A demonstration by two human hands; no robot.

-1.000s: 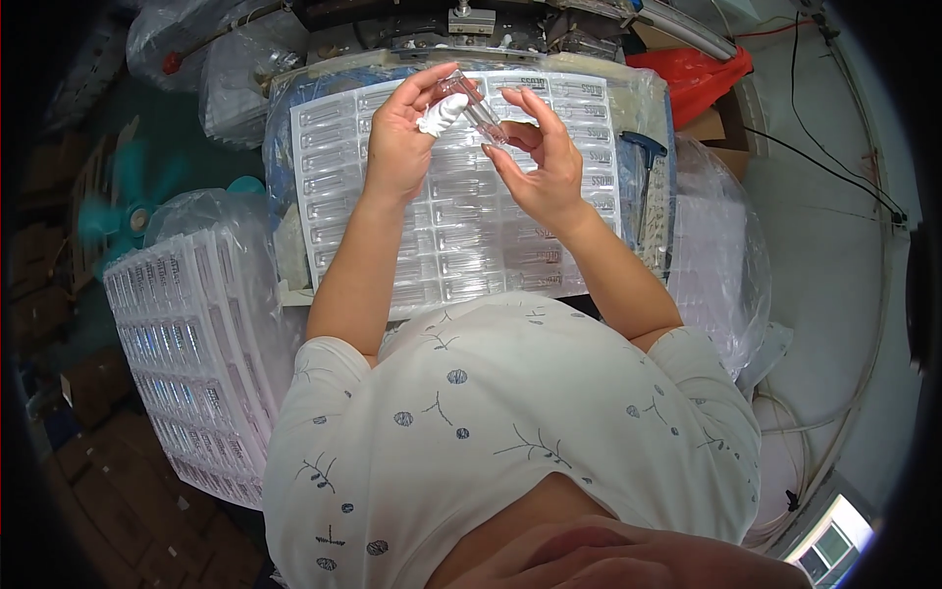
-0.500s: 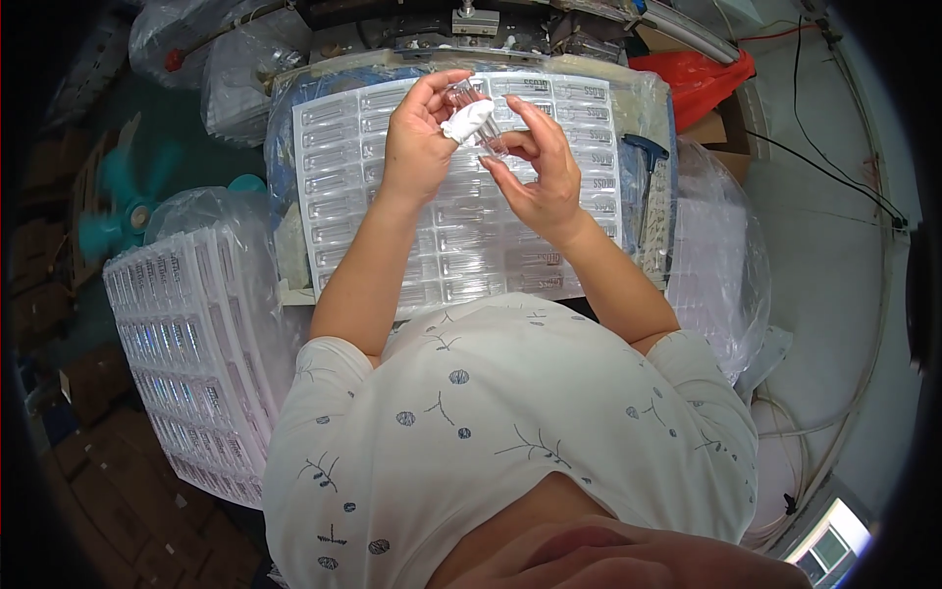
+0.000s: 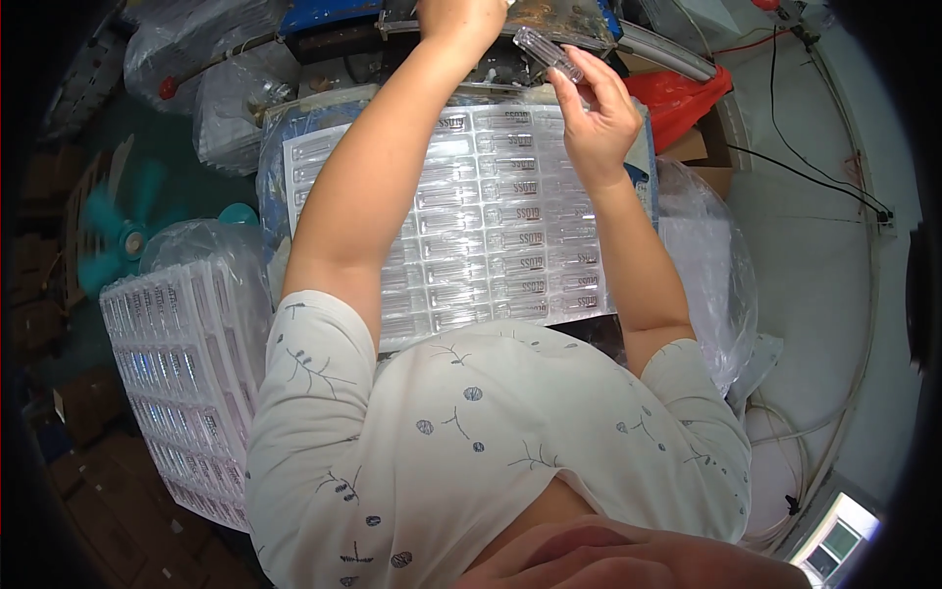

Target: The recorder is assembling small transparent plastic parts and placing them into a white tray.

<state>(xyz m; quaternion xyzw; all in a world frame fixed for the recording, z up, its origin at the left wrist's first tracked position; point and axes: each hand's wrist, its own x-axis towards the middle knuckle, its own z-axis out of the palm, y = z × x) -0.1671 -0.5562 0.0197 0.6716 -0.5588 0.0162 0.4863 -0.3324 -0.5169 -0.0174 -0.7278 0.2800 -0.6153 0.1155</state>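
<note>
While the right hand (image 3: 596, 123) is raised over the far end of the bench, it pinches a clear plastic tube (image 3: 549, 53) between thumb and fingertips, grip closed on the tube's near end. The tube's long axis runs diagonally, from upper left down to lower right, and most of its length stands free above the hand, pointing away and toward the person's left.

The left hand (image 3: 461, 15) reaches further out, to the top edge of the view, at the dark machine (image 3: 442, 29) behind the bench. Only the wrist and the heel of the hand show (fingers are cut off by the frame), so I cannot tell whether that grip is apart or closed, nor what it touches. The free end of the tube lies just beside this hand, to its right; the right hand is the one in contact with it.

Below both forearms lies a clear blister tray (image 3: 471, 226) with rows of long pockets, many holding similar tubes; the left forearm crosses its left part. A stack of white trays (image 3: 182, 383) stands at the person's left, a teal fan (image 3: 123, 240) beyond it, a red bag (image 3: 682, 93) at far right.

Tube contents hard to make out.
</note>
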